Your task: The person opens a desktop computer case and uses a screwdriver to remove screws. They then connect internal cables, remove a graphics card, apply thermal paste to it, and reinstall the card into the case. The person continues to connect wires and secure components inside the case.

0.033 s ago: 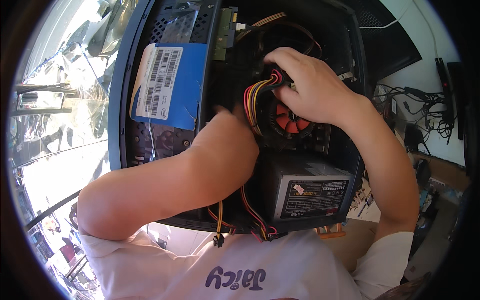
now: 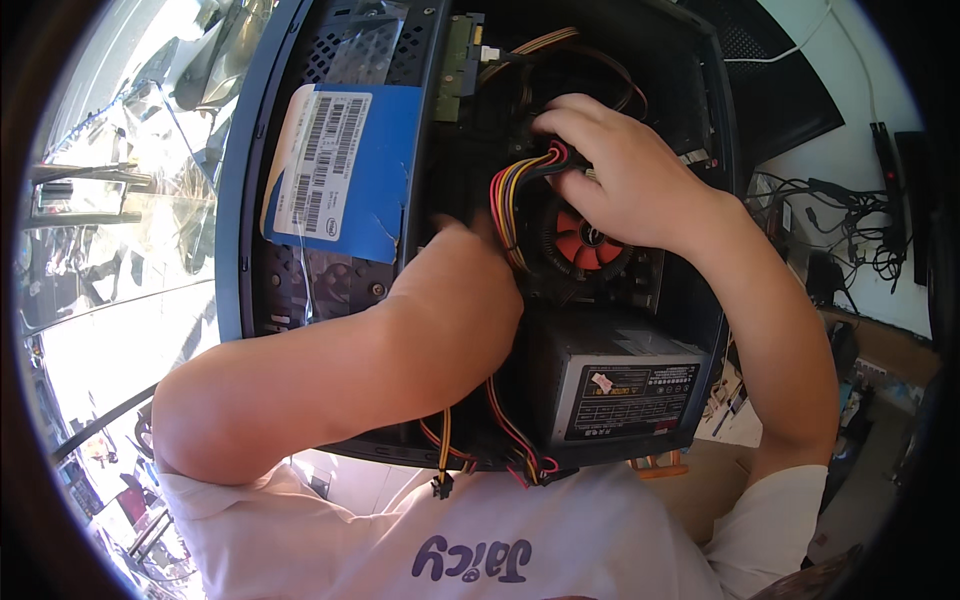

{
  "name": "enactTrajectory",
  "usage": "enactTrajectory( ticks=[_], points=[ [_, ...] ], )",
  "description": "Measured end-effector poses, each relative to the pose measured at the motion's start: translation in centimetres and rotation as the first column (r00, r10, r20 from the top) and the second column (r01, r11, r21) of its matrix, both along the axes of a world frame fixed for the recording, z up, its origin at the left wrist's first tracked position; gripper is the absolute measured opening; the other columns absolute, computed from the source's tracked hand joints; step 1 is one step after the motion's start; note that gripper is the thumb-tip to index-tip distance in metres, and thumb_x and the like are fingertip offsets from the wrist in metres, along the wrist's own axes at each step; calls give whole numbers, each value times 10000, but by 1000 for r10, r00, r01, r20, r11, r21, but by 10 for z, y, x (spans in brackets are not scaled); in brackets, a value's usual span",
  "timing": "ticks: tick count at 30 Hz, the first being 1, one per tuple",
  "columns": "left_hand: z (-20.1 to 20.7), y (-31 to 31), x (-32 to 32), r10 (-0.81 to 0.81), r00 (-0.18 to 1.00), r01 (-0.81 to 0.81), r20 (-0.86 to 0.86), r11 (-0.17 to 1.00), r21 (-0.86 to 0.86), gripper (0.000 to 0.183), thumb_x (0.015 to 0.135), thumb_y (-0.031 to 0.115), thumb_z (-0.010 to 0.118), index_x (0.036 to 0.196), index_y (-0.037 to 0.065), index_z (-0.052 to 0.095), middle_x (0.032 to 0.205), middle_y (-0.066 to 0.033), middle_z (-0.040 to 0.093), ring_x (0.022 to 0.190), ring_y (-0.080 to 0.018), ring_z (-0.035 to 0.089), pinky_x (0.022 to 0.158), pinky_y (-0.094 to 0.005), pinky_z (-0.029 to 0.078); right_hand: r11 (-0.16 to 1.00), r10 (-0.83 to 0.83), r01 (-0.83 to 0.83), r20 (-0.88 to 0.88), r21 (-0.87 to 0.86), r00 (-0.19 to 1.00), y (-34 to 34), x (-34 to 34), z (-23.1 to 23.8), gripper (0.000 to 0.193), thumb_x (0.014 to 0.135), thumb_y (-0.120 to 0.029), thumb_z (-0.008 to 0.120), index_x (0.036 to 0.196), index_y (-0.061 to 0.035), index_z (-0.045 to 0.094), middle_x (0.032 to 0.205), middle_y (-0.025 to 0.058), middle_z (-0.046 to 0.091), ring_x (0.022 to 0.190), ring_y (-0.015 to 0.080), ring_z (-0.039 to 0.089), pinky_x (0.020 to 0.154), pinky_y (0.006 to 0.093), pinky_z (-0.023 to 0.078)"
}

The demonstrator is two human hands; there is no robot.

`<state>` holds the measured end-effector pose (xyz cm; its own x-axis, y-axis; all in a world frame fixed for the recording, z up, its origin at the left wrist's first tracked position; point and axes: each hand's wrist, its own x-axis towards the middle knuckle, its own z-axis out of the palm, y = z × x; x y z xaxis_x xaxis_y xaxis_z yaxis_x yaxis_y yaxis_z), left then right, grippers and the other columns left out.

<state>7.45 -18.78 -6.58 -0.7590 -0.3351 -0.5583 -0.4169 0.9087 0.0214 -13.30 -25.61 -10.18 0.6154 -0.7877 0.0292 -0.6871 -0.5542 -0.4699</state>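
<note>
An open black computer case [image 2: 232,250] lies in front of me. My right hand [image 2: 635,175] reaches in from the right, its fingers and thumb curled round a bundle of red, yellow and black cables [image 2: 507,200] near the connector end. Below that hand sits a round cooler fan [image 2: 590,243] with red blades. My left hand [image 2: 462,270] is deep inside the case, left of the cables. Its fingertips are blurred and partly hidden in shadow, so what they touch cannot be seen. A grey power supply [image 2: 630,395] with a label sits at the near right corner.
A blue box [image 2: 385,180] with a white label lies in the case's left bay. Beside it is a green circuit board [image 2: 453,75]. Loose connectors [image 2: 442,487] hang over the near edge. Tangled black cables [image 2: 860,225] lie on the right; plastic-wrapped items [image 2: 190,60] fill the far left.
The case and its contents appear shifted very slightly right. Both hands keep nearly the same places, the left fingers blurred in both frames.
</note>
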Motion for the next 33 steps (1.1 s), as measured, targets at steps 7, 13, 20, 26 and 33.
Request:
enactTrajectory(
  ticks=[7,13,20,26,33],
  points=[
    [18,-13,-7,-135,977,108,163,981,161,183,856,192,604,899,114,764,933,-52,683,923,-236,623,730,-348,435,918,58,35,-220,395,974,-29,17,-6,249,884,-101,667,1082,50,678,1123,199,622,1046,374,623,898,395,513],
    [6,-4,-3,-42,990,37,135,998,43,250,845,209,641,1031,108,775,994,-81,697,985,-291,619,783,-437,484,879,104,92,-376,468,921,-37,44,-16,253,857,-94,691,1070,43,689,1039,246,666,976,396,652,836,426,535],
    [6,0,0,-17,992,17,125,1000,0,231,845,209,603,966,66,740,925,-80,672,931,-247,587,707,-368,426,905,166,15,-385,424,908,-38,48,-16,220,859,-54,651,1064,14,692,958,240,681,939,395,664,802,433,541],
    [3,-5,-5,-1,995,1,96,1000,2,266,839,192,551,966,-1,682,889,-104,663,938,-244,577,742,-346,408,915,173,14,-422,404,890,-36,42,-22,212,864,-47,646,1062,21,680,916,242,677,904,396,667,774,440,540],
    [3,-4,-4,5,997,-6,80,1000,9,280,841,188,544,970,-12,690,889,-117,669,954,-260,579,772,-350,416,939,190,-50,-393,340,900,-34,42,-29,177,812,-54,675,971,21,696,875,232,680,863,397,669,746,447,547]
  ],
)
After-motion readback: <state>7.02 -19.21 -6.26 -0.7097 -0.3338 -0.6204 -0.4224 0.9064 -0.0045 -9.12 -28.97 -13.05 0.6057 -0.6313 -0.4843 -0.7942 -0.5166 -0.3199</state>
